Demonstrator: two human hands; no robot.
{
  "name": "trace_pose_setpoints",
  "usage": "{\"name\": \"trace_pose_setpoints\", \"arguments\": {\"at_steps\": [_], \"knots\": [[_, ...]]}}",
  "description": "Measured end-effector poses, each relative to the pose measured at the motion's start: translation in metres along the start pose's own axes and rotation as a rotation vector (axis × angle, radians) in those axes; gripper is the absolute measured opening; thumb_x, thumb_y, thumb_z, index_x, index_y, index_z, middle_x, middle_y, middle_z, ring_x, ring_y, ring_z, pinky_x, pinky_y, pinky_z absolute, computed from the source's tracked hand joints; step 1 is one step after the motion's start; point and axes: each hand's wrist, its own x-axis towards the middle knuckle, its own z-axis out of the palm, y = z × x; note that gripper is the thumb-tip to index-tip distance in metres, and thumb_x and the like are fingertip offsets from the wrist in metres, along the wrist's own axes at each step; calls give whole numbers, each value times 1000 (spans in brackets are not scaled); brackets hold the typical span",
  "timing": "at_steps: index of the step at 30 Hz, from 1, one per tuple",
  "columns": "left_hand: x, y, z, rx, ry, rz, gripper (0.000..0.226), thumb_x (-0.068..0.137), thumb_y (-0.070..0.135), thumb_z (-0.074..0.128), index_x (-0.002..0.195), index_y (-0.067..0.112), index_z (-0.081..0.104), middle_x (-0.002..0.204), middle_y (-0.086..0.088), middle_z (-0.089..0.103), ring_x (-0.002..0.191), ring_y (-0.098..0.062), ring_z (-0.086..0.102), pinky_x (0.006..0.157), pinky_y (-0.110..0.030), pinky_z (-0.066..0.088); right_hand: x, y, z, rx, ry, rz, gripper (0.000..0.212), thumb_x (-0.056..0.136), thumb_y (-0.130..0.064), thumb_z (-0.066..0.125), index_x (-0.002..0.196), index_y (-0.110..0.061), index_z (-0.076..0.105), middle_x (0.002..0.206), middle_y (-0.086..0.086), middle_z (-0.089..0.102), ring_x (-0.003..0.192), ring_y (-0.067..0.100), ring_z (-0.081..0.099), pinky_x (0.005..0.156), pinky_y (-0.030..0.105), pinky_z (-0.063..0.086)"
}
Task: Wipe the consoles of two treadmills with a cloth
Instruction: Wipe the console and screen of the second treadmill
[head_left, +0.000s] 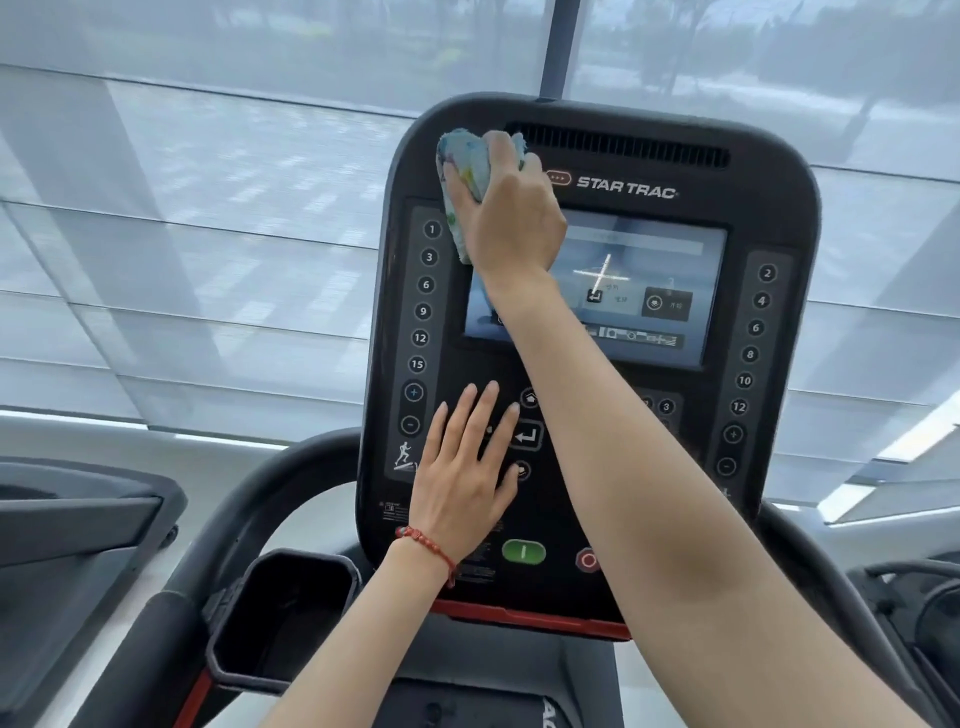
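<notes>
A black Star Trac treadmill console (769, 208) fills the middle of the head view, with a lit screen (649, 291) and numbered buttons down both sides. My right hand (511, 218) is shut on a bunched pale blue cloth (462, 166) and presses it against the console's upper left, just above the screen's corner. My left hand (462, 467), with a red bead bracelet at the wrist, lies flat with fingers spread on the lower left of the console, beside the enter button. My right forearm crosses the screen and hides part of it.
A black cup holder (280, 613) sits at the lower left of the console. Curved black handrails run down both sides. Part of a neighbouring treadmill (78, 519) shows at the left edge and another at the right edge (914, 608). Shaded windows stand behind.
</notes>
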Motion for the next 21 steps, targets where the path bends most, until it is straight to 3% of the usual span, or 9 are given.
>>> {"name": "trace_pose_setpoints", "arguments": {"at_steps": [4,8,21], "knots": [[-1,-3,-7,-38,-11,12,52,90,29,45,138,11,38,145,-17,37,137,-30,26,110,-47,24,-15,5,-11,231,-107,65,36,87,-51,54,112,-25,55,94,1,63,86,21,59,66,31,44],[-3,-9,-17,-96,13,-2,49,90,28,45,135,8,44,143,-18,40,136,-30,29,111,-47,24,-45,14,-27,414,-36,209,33,83,-49,60,104,-24,58,83,-7,66,80,15,61,71,36,52],[-36,-3,-39,-200,-41,-11,51,90,31,44,133,5,49,140,-18,43,134,-31,31,111,-46,24,-187,75,-76,327,-58,542,33,80,-49,65,105,-30,58,87,-11,65,84,12,62,80,39,53]]}}
